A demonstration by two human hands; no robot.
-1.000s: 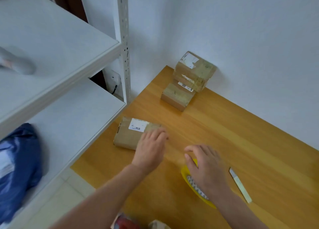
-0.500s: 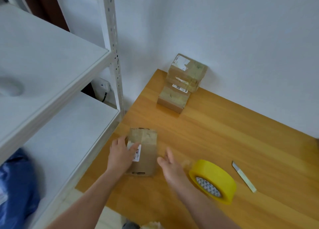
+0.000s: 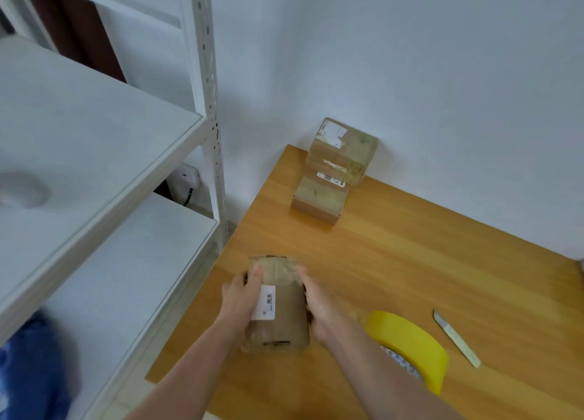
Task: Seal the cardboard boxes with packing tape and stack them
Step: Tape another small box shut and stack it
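Observation:
A small brown cardboard box with a white label lies near the left front of the wooden table. My left hand grips its left side, the thumb on top near the label. My right hand holds its right side. The image is blurred around the box. A yellow roll of packing tape lies on the table just right of my right forearm. Two sealed boxes sit at the table's back corner by the wall, the upper box resting on the lower box.
A small knife blade lies right of the tape roll. A white metal shelf unit stands left of the table, its upright post near the table's corner. A blue bag lies on the lower shelf. The white wall backs the table.
The box has been turned lengthwise and drawn closer. My right hand has left the tape roll and come to the box's right side, so both hands hold it now.

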